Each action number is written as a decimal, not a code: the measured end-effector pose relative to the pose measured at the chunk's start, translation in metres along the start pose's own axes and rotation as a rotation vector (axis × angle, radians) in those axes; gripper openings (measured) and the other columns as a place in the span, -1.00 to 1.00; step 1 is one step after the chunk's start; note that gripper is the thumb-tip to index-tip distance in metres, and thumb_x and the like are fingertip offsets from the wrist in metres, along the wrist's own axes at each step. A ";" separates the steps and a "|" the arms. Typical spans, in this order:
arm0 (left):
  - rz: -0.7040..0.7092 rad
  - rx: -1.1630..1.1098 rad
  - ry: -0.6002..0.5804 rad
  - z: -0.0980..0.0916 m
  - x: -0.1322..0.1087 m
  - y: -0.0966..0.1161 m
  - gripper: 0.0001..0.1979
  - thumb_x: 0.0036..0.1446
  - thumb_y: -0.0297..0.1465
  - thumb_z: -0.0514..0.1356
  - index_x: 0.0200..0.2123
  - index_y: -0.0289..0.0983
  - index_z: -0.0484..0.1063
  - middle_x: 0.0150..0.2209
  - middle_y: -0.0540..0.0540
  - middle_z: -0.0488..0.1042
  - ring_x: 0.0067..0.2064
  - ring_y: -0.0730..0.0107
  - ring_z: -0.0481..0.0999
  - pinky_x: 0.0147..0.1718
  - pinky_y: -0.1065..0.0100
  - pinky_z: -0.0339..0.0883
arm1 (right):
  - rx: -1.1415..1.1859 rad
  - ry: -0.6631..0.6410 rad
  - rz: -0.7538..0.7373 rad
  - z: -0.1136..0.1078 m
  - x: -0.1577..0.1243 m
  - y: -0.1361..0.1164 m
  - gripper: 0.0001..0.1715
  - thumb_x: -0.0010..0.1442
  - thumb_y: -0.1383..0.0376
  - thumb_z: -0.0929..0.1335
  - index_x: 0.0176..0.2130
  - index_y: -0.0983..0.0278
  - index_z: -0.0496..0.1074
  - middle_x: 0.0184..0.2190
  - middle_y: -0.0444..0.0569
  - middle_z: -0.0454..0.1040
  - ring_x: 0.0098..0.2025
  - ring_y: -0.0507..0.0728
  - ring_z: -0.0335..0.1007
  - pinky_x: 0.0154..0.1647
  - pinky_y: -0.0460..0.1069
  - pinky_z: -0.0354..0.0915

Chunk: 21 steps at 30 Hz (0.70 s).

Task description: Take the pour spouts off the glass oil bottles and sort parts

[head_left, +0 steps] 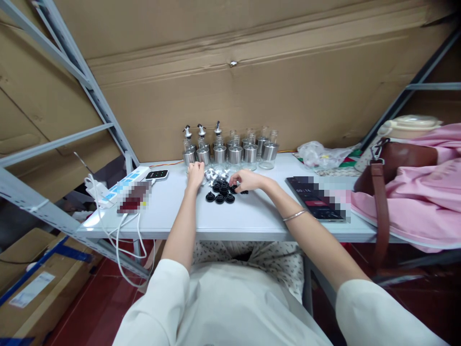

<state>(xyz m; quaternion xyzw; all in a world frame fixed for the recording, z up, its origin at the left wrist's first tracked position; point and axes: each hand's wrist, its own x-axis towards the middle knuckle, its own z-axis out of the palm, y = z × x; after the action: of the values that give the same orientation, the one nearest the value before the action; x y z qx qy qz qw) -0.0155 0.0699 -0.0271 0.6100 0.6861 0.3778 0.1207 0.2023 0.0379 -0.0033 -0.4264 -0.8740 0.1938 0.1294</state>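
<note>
My left hand (196,174) is closed beside the front left bottles; what its fingers hold, if anything, is hidden. My right hand (248,180) reaches into a pile of black stoppers (220,188), thumb and fingers bent round one at the pile's right side. Just behind the pile lie several silvery-white pourer pieces (216,175). Glass bottles with metal sleeves (235,154) stand in rows at the back. Three at the left rear carry pourer spouts (201,129); the others that I can make out have bare necks.
At left on the white table (223,222) are a power strip (124,185), a small white device (157,175) and looping white cables (120,245). A phone (313,199), a plastic bag (319,154), a brown bag (378,192) and pink cloth (421,187) lie at right. Cardboard (252,96) closes off the back.
</note>
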 end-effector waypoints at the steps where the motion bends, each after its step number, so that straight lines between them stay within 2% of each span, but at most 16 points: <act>1: -0.017 0.034 0.017 -0.006 -0.003 0.002 -0.76 0.25 -0.26 -0.07 -0.25 -0.23 0.33 -0.03 -0.25 0.31 0.11 0.08 0.28 0.09 0.10 0.14 | -0.002 -0.004 0.001 0.000 0.000 0.000 -0.72 -0.22 0.37 0.40 -0.38 0.25 0.55 -0.43 -0.14 0.48 -0.43 0.04 0.32 -0.41 -0.09 0.17; 3: -0.017 0.131 0.054 -0.025 -0.012 0.001 -0.80 0.20 -0.29 -0.01 -0.20 -0.23 0.32 0.00 -0.24 0.30 0.13 0.08 0.26 0.10 0.09 0.15 | -0.005 -0.021 0.005 -0.001 -0.001 0.000 -0.72 -0.18 0.33 0.41 -0.35 0.27 0.56 -0.41 -0.12 0.49 -0.39 0.05 0.36 -0.39 -0.10 0.20; 5: -0.022 0.269 0.105 -0.052 -0.025 -0.009 -0.76 0.16 -0.29 0.04 -0.12 -0.24 0.30 0.04 -0.25 0.29 0.16 0.04 0.24 0.10 0.07 0.16 | 0.026 -0.037 0.009 -0.004 -0.002 -0.001 -0.70 -0.14 0.30 0.41 -0.30 0.29 0.55 -0.39 -0.10 0.51 -0.36 0.06 0.39 -0.35 -0.10 0.24; 9: -0.238 0.539 0.188 -0.123 -0.050 -0.048 -0.48 0.05 -0.29 0.15 0.07 -0.35 0.18 0.14 -0.42 0.18 0.21 -0.14 0.17 0.09 -0.06 0.16 | 0.179 -0.026 0.008 -0.012 -0.005 -0.004 -0.61 -0.06 0.28 0.41 -0.17 0.32 0.51 -0.32 -0.04 0.57 -0.30 0.08 0.46 -0.25 -0.08 0.31; 11: -0.377 0.595 0.173 -0.156 -0.057 -0.068 -0.33 0.02 -0.23 0.18 0.15 -0.39 0.08 0.17 -0.45 0.13 0.23 -0.18 0.15 0.08 -0.06 0.17 | 0.215 0.039 0.009 -0.016 -0.007 -0.007 -0.62 -0.02 0.26 0.40 -0.16 0.34 0.50 -0.28 0.00 0.57 -0.25 0.10 0.47 -0.20 -0.06 0.32; 13: -0.476 0.621 0.069 -0.181 -0.061 -0.086 -0.28 0.05 -0.19 0.16 0.18 -0.43 0.03 0.20 -0.47 0.08 0.23 -0.19 0.16 0.09 0.01 0.18 | 0.220 0.113 0.010 -0.018 -0.008 -0.008 -0.64 0.01 0.22 0.39 -0.18 0.34 0.51 -0.27 0.02 0.57 -0.21 0.11 0.46 -0.15 -0.04 0.32; 15: -0.532 0.666 -0.071 -0.197 -0.064 -0.101 -0.29 0.09 -0.25 0.13 0.20 -0.51 -0.03 0.22 -0.51 0.04 0.24 -0.15 0.16 0.09 0.13 0.18 | 0.224 0.160 0.011 -0.020 -0.009 -0.008 -0.66 0.04 0.20 0.37 -0.20 0.33 0.52 -0.28 0.01 0.56 -0.21 0.11 0.45 -0.12 -0.02 0.31; 17: -0.517 0.684 -0.192 -0.205 -0.067 -0.114 -0.27 0.10 -0.26 0.14 0.22 -0.51 -0.08 0.23 -0.48 0.06 0.24 -0.05 0.18 0.06 0.24 0.19 | 0.227 0.186 0.016 -0.020 -0.008 -0.006 -0.67 0.05 0.19 0.37 -0.21 0.33 0.52 -0.29 0.01 0.56 -0.22 0.11 0.44 -0.11 0.00 0.30; 21: -0.430 0.730 -0.344 -0.204 -0.068 -0.129 -0.20 0.05 -0.26 0.21 0.21 -0.56 -0.08 0.24 -0.48 0.11 0.24 -0.03 0.19 0.04 0.31 0.18 | 0.236 0.197 0.023 -0.020 -0.007 -0.003 -0.68 0.05 0.20 0.36 -0.21 0.33 0.52 -0.30 0.01 0.55 -0.23 0.11 0.44 -0.13 0.01 0.29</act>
<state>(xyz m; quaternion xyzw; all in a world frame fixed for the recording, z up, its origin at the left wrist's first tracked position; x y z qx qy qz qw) -0.2241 -0.0656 0.0070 0.5103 0.8552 -0.0289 0.0857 0.2124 0.0352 0.0159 -0.4353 -0.8233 0.2539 0.2613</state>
